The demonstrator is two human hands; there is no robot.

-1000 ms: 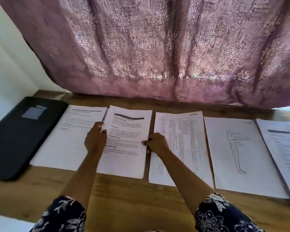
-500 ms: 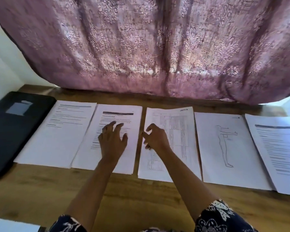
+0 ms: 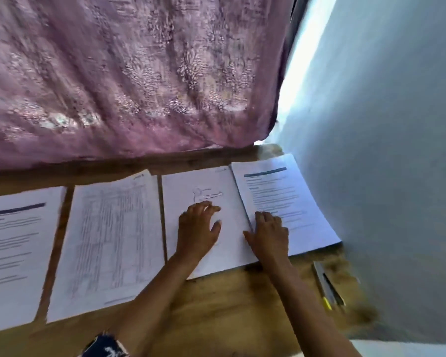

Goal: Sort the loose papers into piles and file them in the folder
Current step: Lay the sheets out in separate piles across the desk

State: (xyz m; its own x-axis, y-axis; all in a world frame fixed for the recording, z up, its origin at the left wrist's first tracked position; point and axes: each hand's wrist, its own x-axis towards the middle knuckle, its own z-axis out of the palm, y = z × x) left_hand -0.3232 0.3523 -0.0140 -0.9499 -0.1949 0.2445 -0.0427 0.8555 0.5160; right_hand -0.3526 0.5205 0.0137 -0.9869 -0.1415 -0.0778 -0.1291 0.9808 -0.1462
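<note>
Papers (image 3: 108, 240) are lying in four piles side by side on the table (image 3: 229, 305), and both hands are resting on the two rightmost. Left hand (image 3: 197, 228) is lying flat with fingers spread on the figure sheet (image 3: 180, 191), gripping nothing, while right hand (image 3: 268, 235) is pressing straight fingers on the left edge of the end pile (image 3: 289, 191), holding nothing either, its thumb reaching toward where the two piles are meeting. Pens (image 3: 327, 287) are lying near the wall (image 3: 384, 150), well apart from the hands, with a curtain (image 3: 139, 73) hanging behind the table
</note>
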